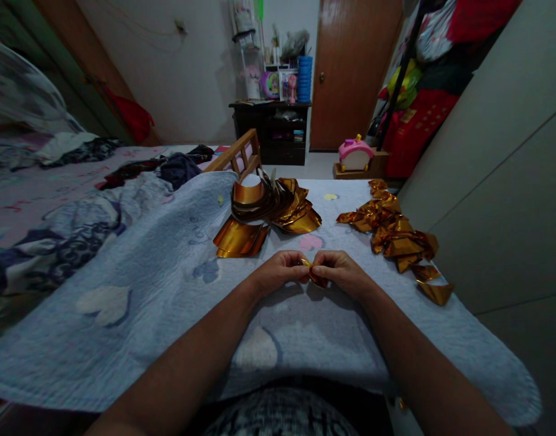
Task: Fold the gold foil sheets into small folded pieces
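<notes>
My left hand and my right hand meet at the middle of a light blue quilt. Both pinch a small piece of gold foil paper between their fingertips, just above the quilt. Beyond the hands lies a stack of curled gold foil sheets, with some flat ones at its front left. A row of folded gold foil pieces runs along the right side of the quilt.
A bed with rumpled clothes and bedding lies to the left. A grey wardrobe wall stands close on the right. Farther back are a dark shelf unit, a wooden door and a pink toy house.
</notes>
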Available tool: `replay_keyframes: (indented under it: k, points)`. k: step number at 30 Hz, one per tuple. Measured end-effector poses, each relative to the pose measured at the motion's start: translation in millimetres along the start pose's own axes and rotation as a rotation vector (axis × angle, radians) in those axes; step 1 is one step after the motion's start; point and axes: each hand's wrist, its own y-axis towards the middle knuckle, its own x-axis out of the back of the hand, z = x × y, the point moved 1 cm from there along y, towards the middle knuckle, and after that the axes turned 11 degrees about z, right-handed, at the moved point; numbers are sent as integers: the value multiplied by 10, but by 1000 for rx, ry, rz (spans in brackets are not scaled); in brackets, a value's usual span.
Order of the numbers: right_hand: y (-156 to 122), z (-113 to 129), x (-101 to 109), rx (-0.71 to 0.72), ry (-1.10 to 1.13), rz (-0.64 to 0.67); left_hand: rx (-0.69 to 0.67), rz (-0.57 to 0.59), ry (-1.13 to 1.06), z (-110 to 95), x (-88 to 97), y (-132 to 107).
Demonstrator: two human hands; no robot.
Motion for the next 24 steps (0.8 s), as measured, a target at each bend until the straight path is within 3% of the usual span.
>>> replay_keyframes:
  k: [4,10,17,24]
  points:
    - [6,-16,-5,-24,15,-24,-9,-3,-6,3,9,-3]
    - [-7,4,21,-1,143,-176,-67,-60,-153,13,23,4]
    - [-33,-40,110,1,253,-159,-130,-157,-305,-19,78,0]
    - [-33,-36,104,46,342,-123,-122,-133,-348,-19,77,-14]
